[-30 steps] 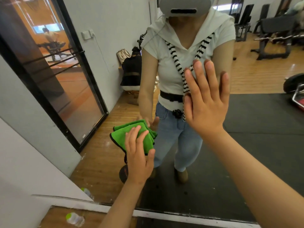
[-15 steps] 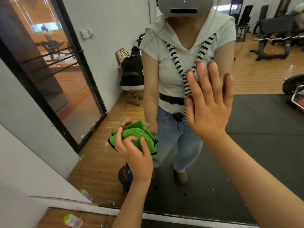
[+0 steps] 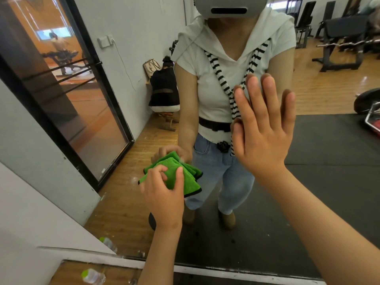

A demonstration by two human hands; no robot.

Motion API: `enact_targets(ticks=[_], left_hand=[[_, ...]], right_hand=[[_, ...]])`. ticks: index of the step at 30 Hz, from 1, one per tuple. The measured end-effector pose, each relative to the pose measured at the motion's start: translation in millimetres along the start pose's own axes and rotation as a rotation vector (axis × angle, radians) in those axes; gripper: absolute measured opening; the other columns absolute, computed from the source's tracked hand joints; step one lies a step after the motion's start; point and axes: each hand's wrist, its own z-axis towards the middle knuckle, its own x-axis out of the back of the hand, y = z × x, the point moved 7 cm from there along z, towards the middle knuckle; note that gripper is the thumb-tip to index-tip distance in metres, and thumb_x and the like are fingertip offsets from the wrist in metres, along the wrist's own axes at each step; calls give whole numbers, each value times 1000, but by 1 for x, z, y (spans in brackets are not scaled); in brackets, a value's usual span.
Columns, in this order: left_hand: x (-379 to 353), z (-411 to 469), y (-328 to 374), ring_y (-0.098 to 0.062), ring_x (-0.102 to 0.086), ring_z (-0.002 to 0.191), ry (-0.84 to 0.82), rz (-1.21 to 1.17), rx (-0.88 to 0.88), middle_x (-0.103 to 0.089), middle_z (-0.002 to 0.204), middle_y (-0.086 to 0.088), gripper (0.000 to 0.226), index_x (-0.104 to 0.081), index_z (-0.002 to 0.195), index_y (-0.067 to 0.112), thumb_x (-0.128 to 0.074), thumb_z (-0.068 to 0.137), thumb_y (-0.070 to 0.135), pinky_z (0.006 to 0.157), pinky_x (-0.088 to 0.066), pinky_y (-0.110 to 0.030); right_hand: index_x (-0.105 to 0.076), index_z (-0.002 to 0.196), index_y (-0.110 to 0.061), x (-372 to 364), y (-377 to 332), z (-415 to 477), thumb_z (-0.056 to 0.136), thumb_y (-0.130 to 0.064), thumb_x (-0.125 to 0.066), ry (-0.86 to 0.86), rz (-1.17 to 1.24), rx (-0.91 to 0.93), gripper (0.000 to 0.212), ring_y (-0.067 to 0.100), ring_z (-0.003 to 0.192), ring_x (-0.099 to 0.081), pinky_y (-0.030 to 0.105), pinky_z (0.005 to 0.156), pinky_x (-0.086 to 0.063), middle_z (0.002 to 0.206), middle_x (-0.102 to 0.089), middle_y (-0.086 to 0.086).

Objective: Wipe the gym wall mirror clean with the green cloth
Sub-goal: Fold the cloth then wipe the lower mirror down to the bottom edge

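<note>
Head view, looking down at a gym wall mirror. The green cloth, folded into several layers with a dark edge, sat just below the middle of the frame, at about 6 o'clock, against or very close to the glass; its reflection met it at the top edge. The left hand gripped the cloth from below, with fingers curled into the folds and the thumb laid across the front. The right hand, at 3 o'clock from the cloth and well apart from it, was open and held nothing. Its fingers were straight and spread, and its palm seemed to rest flat on the mirror.

The wiping looked to be under way low on the glass. To do it well, the cloth would probably work better opened to a broader pad under a flat palm, since a bunched grip puts only a small patch on the surface. Overlapping strokes with even pressure would help avoid streaks. The bracing right hand was likely to leave prints, so that spot would want wiping last.

A plastic bottle with a green cap lay on the floor at 7 o'clock, below the mirror's bottom edge. A grey wall ran along the left at 9 o'clock.
</note>
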Motion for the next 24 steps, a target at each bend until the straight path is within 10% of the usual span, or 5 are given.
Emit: enact_targets(ticks=[4, 16, 24], left_hand=[[-1, 9, 3, -8, -53, 64, -37, -88, 71, -53, 72, 5, 25, -50, 86, 19, -59, 95, 41, 53, -44, -22], [-9, 2, 33, -9, -57, 78, -141, -172, -63, -50, 72, 16, 15, -53, 85, 19, -52, 99, 25, 58, -48, -19], [-4, 2, 0, -8, -62, 62, -124, -191, 228, -61, 68, 3, 21, -52, 80, 18, -54, 98, 29, 52, -53, -29]], right_hand=[[-38, 151, -12, -1, 0, 0, 99, -20, -44, -9, 0, -8, 54, 19, 152, -8, 49, 123, -11, 155, -36, 10], [-38, 151, -12, -1, 0, -1, 98, -19, -45, -10, 0, -8, 54, 18, 153, -7, 48, 123, -10, 155, -35, 8], [-41, 150, -11, 0, 0, 0, 98, -19, -47, 9, -1, -6, 53, 19, 152, -11, 48, 123, -11, 154, -40, 9]])
